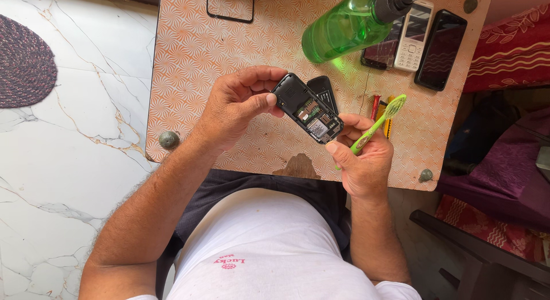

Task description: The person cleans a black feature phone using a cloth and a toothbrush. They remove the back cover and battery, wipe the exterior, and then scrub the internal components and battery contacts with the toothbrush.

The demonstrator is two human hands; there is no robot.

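Note:
My left hand [238,105] grips the top end of a small black phone [306,108] with its back cover off, so the inner parts show. My right hand [364,157] supports the phone's lower end with the thumb and holds a green toothbrush [378,123], bristles pointing up and to the right. The black back cover [324,89] lies on the table just behind the phone.
The small orange-patterned table [195,54] carries a green spray bottle [349,25], a white keypad phone [413,35], a black smartphone [440,49], another phone with a cracked screen [379,54], a clear case [230,5] and red and yellow tools [379,108]. A round rug [23,62] lies on the marble floor.

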